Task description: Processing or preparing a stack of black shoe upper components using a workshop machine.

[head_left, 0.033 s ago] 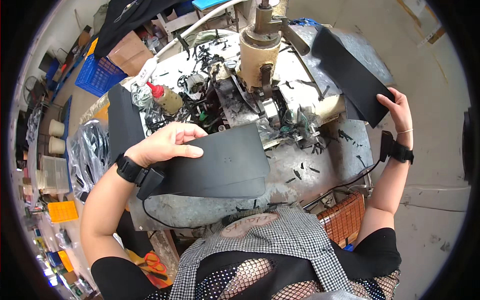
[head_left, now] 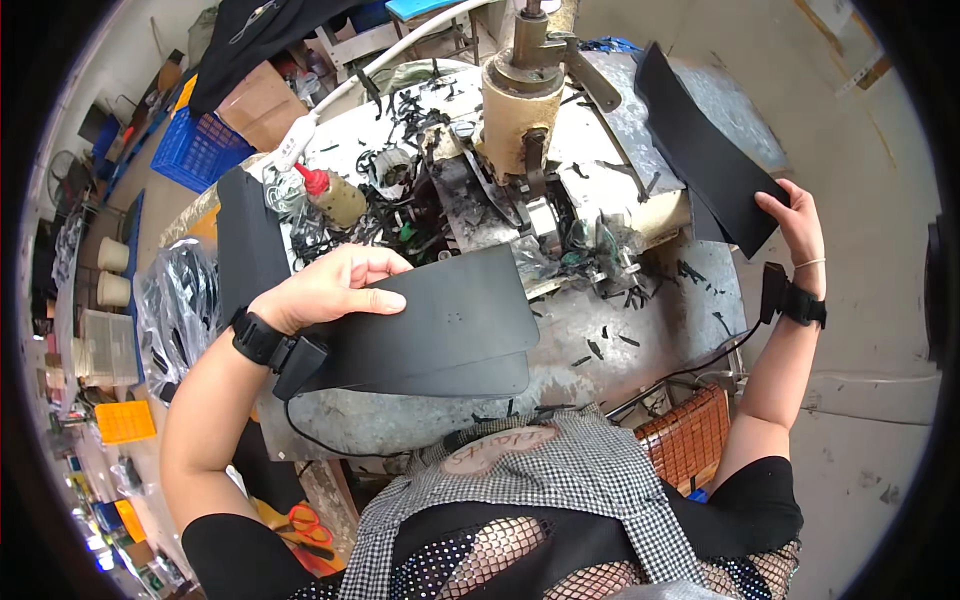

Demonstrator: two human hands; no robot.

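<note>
My left hand [head_left: 330, 289] grips a black leather-like panel [head_left: 470, 305], thumb on top and the other fingers bent at its far edge. The panel has rounded corners and a few tiny holes, and a second black panel [head_left: 470, 375] sticks out beneath it, toward me. At the right, my right hand [head_left: 795, 220] pinches the near end of a long black strip-shaped panel [head_left: 705, 150], which curves up and away over the metal plate. Part of another black piece [head_left: 706, 222] shows under that strip. Ahead of the left hand stands a bench machine [head_left: 520, 110] with a thick cream column.
Black trimmings [head_left: 595, 348] litter the metal worktop [head_left: 640, 320] and the machine bed. A red-capped bottle [head_left: 338, 198] stands left of the machine, near a stack of black sheets [head_left: 245, 240]. Beyond are a blue crate [head_left: 200, 150] and a plastic bag [head_left: 180, 310].
The long black panel in my right hand bends more, and its far end has shifted slightly up and to the right. My left hand has hardly moved.
</note>
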